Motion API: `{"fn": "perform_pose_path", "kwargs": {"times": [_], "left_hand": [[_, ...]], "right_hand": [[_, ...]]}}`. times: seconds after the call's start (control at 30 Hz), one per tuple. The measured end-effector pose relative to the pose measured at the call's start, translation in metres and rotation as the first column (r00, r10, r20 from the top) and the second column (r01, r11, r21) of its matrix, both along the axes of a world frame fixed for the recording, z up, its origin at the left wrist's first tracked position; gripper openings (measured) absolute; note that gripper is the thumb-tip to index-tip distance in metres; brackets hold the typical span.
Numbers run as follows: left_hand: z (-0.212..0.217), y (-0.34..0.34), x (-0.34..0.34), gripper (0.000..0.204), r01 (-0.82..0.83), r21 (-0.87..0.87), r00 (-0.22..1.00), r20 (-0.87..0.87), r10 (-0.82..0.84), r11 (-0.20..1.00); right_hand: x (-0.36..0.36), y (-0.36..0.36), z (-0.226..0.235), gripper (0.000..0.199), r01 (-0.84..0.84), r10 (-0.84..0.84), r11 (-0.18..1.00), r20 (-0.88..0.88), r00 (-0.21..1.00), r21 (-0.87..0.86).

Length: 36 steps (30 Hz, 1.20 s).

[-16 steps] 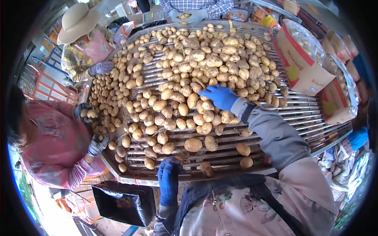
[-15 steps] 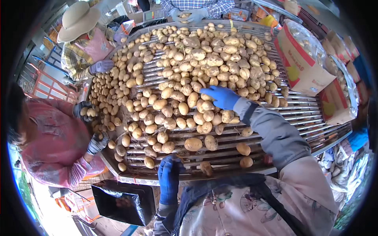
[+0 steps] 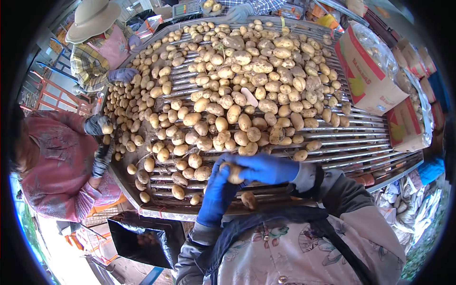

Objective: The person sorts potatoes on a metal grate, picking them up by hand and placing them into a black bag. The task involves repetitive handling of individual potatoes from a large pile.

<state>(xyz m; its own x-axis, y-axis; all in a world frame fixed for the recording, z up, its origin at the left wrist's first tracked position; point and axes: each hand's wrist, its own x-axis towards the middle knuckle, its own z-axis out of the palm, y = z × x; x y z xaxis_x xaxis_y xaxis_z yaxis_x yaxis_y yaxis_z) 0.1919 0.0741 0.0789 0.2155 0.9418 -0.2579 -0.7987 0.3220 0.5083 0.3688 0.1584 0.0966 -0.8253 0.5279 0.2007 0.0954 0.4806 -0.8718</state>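
Both my hands wear blue gloves and meet over the near part of the slatted metal table (image 3: 361, 156). A brownish potato (image 3: 234, 174) is between them. My left hand (image 3: 219, 187) is closed around its left side. My right hand (image 3: 268, 168), slightly smeared by motion, reaches in from the right with its fingers bent over the same potato. Just beyond them spreads a large heap of potatoes (image 3: 261, 66), some dirt-covered. A flat pinkish oval piece (image 3: 249, 97) lies on the heap. One loose potato (image 3: 248, 200) rests on the slats close to me.
Cardboard boxes (image 3: 368, 71) with plastic liners stand at the right edge. A black-lined bin (image 3: 142, 242) sits below the near left corner. Co-workers with gloved hands (image 3: 122, 75) stand along the left and far sides. A scale (image 3: 186, 9) stands at the far side.
My right hand has come back from the heap toward me, and my left hand has risen to meet it around a potato. The pinkish oval piece now shows on the heap.
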Motion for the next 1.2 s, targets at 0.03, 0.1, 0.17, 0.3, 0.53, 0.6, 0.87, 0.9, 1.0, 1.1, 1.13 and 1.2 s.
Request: {"fn": "perform_pose_path", "kwargs": {"times": [0.03,0.1,0.17,0.3,0.53,0.6,0.87,0.9,1.0,1.1,1.13,1.2], "left_hand": [[-0.009,-0.006,-0.002,0.045,-0.026,-0.01,0.993,-0.111,0.024,1.0],[-0.015,-0.011,-0.003,0.039,-0.08,-0.026,0.944,-0.324,0.068,0.996],[-0.014,-0.013,-0.007,0.032,-0.146,0.025,0.831,-0.539,0.137,0.989],[-0.016,-0.011,-0.013,0.025,-0.278,0.082,0.737,-0.621,0.267,0.957],[-0.032,-0.022,-0.055,0.022,-0.393,-0.16,0.92,-0.083,0.384,0.906],[-0.03,-0.031,-0.059,0.021,-0.381,-0.264,0.917,0.015,0.398,0.886],[-0.043,-0.029,-0.054,0.022,-0.279,-0.276,0.89,0.286,0.355,0.92],[-0.038,-0.027,-0.052,0.021,-0.282,-0.3,0.89,0.274,0.365,0.911],[-0.046,-0.025,-0.053,0.035,-0.193,-0.214,0.89,0.372,0.263,0.958],[-0.034,-0.017,-0.047,0.051,-0.14,-0.17,0.917,0.35,0.193,0.975],[-0.03,-0.016,-0.045,0.058,-0.127,-0.157,0.928,0.33,0.173,0.979],[-0.016,-0.009,-0.039,0.068,-0.097,-0.111,0.949,0.289,0.126,0.989]], "right_hand": [[-0.002,-0.005,-0.003,0.06,-0.003,0.005,1.0,0.083,0.996,-0.028],[-0.012,-0.01,0.0,0.059,-0.001,0.002,1.0,0.194,0.981,-0.005],[-0.023,-0.008,0.007,0.057,0.001,0.01,0.999,0.223,0.975,-0.05],[-0.041,-0.002,0.0,0.055,-0.029,0.033,0.998,0.073,0.997,-0.054],[-0.02,0.103,-0.001,0.037,0.271,-0.338,0.893,0.137,0.931,0.358],[-0.016,0.127,0.002,0.038,0.263,-0.446,0.887,0.554,0.703,0.38],[0.005,0.139,-0.044,0.05,0.305,-0.303,0.946,0.623,0.721,0.107],[0.012,0.138,-0.037,0.049,0.31,-0.248,0.95,0.511,0.823,-0.039],[0.02,0.115,-0.006,0.054,0.21,-0.136,0.87,0.192,0.972,-0.445],[0.01,0.091,0.027,0.053,0.194,-0.143,0.834,0.136,0.98,-0.516],[0.004,0.084,0.035,0.054,0.178,-0.158,0.79,0.085,0.984,-0.586],[-0.003,0.073,0.04,0.052,0.136,-0.1,0.852,0.098,0.99,-0.505]]}}
